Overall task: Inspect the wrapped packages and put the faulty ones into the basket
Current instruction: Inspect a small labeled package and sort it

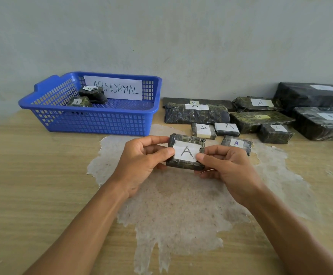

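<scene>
Both forearms reach forward over the pale wooden table. The left hand and right hand pinch opposite ends of a small rectangular package in glossy dark wrap, thumbs on its white "A" label, held above the table's worn, rough patch. The blue plastic lattice basket sits beyond to the left, holding two crumpled dark packages.

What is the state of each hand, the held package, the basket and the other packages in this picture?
left hand: grips the held package's left edge.
right hand: grips its right edge.
held package: lifted, label A facing up.
blue basket: on the table, two packages inside.
packages on the table: lying at the right, untouched.
</scene>
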